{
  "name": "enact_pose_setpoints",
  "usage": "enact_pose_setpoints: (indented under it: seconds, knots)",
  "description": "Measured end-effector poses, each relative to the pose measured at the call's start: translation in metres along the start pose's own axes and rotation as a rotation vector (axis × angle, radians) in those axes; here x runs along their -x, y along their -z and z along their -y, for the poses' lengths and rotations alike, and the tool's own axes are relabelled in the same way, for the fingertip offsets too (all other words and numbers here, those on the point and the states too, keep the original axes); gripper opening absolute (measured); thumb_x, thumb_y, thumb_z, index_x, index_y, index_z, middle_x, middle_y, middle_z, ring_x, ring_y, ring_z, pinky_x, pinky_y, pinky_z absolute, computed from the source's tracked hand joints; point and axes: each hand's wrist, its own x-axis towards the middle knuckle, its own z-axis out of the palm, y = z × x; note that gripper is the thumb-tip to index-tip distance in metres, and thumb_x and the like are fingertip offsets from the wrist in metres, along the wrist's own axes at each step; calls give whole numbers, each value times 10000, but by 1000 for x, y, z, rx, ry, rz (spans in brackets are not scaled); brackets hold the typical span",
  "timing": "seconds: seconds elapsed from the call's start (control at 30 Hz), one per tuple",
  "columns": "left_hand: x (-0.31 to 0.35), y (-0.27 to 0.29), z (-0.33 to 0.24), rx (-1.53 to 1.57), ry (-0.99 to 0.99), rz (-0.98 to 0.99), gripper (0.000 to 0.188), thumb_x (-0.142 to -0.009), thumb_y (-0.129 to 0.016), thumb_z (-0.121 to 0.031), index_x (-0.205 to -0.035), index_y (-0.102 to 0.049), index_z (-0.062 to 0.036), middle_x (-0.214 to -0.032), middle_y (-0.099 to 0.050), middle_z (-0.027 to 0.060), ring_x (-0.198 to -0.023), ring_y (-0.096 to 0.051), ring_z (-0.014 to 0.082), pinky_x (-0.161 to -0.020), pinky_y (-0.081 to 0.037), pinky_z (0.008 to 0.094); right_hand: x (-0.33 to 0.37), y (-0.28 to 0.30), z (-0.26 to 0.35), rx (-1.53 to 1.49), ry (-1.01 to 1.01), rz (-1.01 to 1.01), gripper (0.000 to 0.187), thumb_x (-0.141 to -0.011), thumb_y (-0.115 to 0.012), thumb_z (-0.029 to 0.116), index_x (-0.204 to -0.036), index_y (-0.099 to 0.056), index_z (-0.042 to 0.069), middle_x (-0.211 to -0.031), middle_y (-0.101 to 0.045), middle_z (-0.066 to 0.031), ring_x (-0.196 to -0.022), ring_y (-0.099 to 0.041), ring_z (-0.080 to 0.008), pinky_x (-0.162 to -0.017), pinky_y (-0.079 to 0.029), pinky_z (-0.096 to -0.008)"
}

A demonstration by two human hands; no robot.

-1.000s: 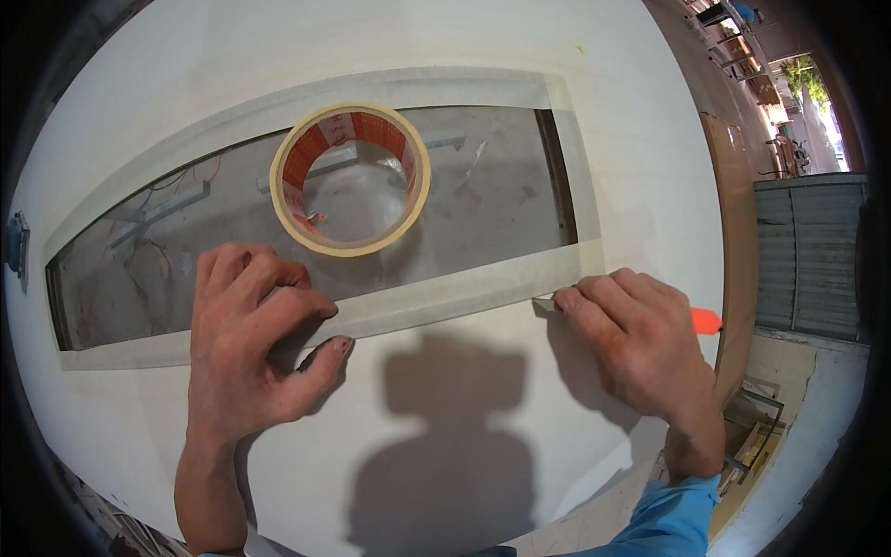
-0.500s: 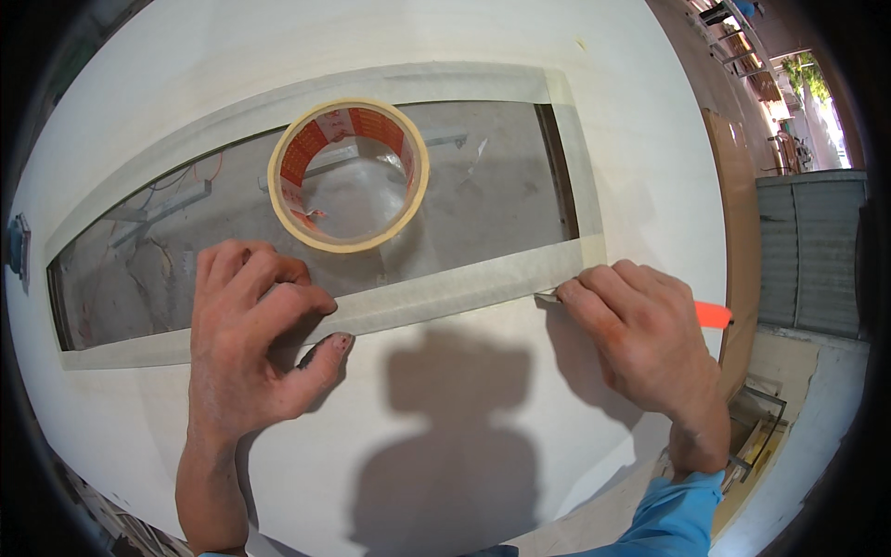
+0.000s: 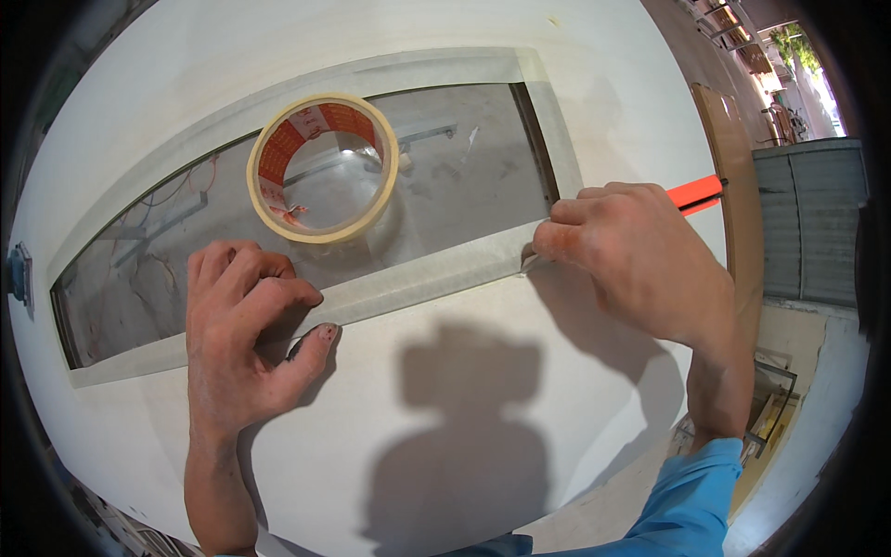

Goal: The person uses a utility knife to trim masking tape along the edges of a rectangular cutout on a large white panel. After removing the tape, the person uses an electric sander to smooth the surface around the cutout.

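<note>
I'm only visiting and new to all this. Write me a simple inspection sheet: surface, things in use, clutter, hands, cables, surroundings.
Surface: white panel with a window bordered by pale tape.
Things in use: tape roll over the window; orange-handled cutter, its blade at the lower strip.
Clutter: small dark blue item at the panel's left side, kind unclear.
Hands: left hand curled at the tape, thumb apart; right hand grips the cutter.
Cables: thin red line within the window; unclear whether a cable.
Surroundings: brown board and grey corrugated sheet at right; greenery beyond.
</note>
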Motion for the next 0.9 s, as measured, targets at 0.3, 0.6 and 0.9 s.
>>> enact_pose_setpoints:
  seconds: [0.3,0.6,0.9]
  knots:
    - [-2,2,-1,-1,-30,-11,287,-609,-824,-183,-854,-711,-87,-929,-635,80,-972,-555,304,-892,-379,433,11,-19,22,22,-100,-120,210,-869,-810,231,-858,-648,98,-783,-620,-43,-746,-637,-268,-670,-513,-410]
    - [-4,5,-3,4,-36,10,290,-613,-827,-190,-860,-714,-90,-937,-633,80,-992,-556,308,-888,-381,433,12,-26,20,71,-98,-172,285,-846,-829,268,-788,-608,96,-766,-602,-40,-703,-619,-253,-630,-502,-403]
    - [-3,3,0,23,-45,-15,322,-597,-791,-232,-864,-712,-72,-930,-617,85,-972,-535,302,-899,-372,433,9,-23,24,1,-87,-185,294,-892,-786,273,-718,-632,94,-630,-596,-38,-569,-618,-240,-507,-461,-393]
